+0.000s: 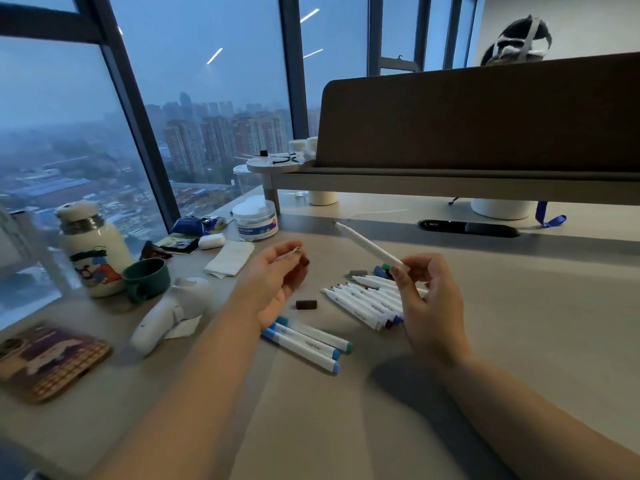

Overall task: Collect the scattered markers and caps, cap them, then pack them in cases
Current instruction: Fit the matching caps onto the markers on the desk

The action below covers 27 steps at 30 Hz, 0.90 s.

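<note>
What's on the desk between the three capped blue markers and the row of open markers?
In the head view, a lone dark brown cap lies on the desk, between the capped markers and the uncapped row.

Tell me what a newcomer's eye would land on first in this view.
First the two bare hands at the middle of the desk: the right hand holds an uncapped white marker tilted up and away, and the left hand is half curled, palm up, with a small dark thing at its fingertips. Between and under them lie a row of uncapped markers, three capped blue markers and a loose brown cap.
</note>
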Each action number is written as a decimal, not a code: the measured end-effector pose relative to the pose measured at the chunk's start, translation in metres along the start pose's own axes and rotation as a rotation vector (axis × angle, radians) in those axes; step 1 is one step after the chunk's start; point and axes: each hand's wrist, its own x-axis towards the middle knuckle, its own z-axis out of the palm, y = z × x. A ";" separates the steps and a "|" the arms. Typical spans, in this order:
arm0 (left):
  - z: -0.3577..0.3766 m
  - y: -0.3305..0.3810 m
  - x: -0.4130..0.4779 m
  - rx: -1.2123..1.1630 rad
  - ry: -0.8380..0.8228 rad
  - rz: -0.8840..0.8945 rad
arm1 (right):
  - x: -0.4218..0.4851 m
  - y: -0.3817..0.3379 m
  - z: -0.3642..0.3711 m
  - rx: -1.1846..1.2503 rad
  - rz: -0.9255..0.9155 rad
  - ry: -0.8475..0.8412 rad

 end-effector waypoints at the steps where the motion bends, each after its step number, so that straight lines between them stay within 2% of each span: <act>1: -0.006 -0.003 -0.005 -0.098 0.032 -0.013 | -0.003 -0.002 0.000 0.011 -0.012 -0.025; 6: -0.017 -0.007 -0.012 -0.249 0.117 0.040 | -0.006 -0.003 0.003 -0.014 -0.094 -0.105; 12: -0.018 -0.007 -0.008 -0.195 0.105 0.109 | -0.007 0.001 0.006 -0.067 -0.196 -0.104; 18: -0.017 -0.010 -0.008 -0.106 0.063 0.145 | -0.007 0.000 0.008 -0.088 -0.218 -0.110; 23: -0.013 -0.014 -0.013 0.110 0.032 0.235 | -0.010 -0.004 0.007 -0.157 -0.247 -0.112; 27: -0.011 -0.019 -0.015 0.430 0.094 0.385 | -0.012 -0.003 0.008 -0.204 -0.300 -0.079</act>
